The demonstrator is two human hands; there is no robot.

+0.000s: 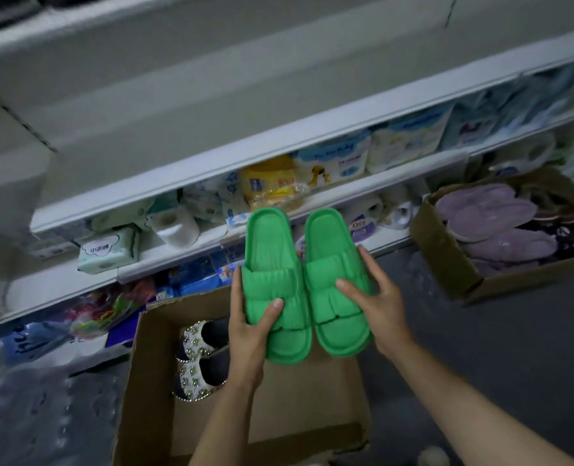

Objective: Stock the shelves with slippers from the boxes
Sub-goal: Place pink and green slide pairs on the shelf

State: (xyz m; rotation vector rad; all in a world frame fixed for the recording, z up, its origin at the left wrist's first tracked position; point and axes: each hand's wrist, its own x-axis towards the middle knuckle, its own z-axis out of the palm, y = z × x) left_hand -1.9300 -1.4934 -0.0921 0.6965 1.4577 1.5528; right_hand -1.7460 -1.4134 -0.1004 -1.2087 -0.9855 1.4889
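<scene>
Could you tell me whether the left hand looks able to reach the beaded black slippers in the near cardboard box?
Probably not yet: the left hand holds a green foam slide; the beaded black slippers lie uncovered just beside it.

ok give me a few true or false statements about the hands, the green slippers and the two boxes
1. The left hand and right hand each hold one of the green slippers. True.
2. The green slippers lie inside the near cardboard box. False: they are held up above it.
3. A pair of studded black-and-white shoes lies in the near box. True.
4. The far cardboard box on the right holds yellow slippers. False: purple slippers lie in it.
5. The shelves hold only slippers. False: packaged paper goods sit there.
</scene>
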